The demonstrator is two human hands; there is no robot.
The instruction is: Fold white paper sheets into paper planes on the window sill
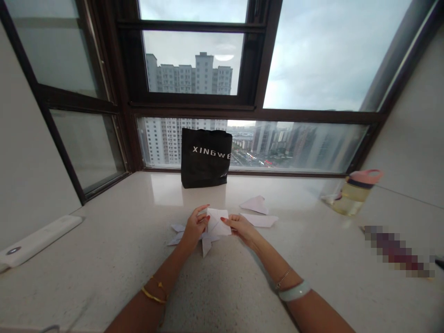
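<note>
A folded white sheet of paper (218,221) is held up over the pale stone counter (104,259) between both hands. My left hand (194,227) pinches its left edge, fingers closed on it. My right hand (239,225) grips its right edge the same way. Under the hands lies a folded white paper star (207,240) with pointed tips sticking out to the left and toward me.
Two more folded white papers (258,212) lie just right of the hands. A black paper bag (206,158) stands at the window. A drink bottle with a pink lid (355,192) lies at the right, a white power strip (38,239) at the left edge.
</note>
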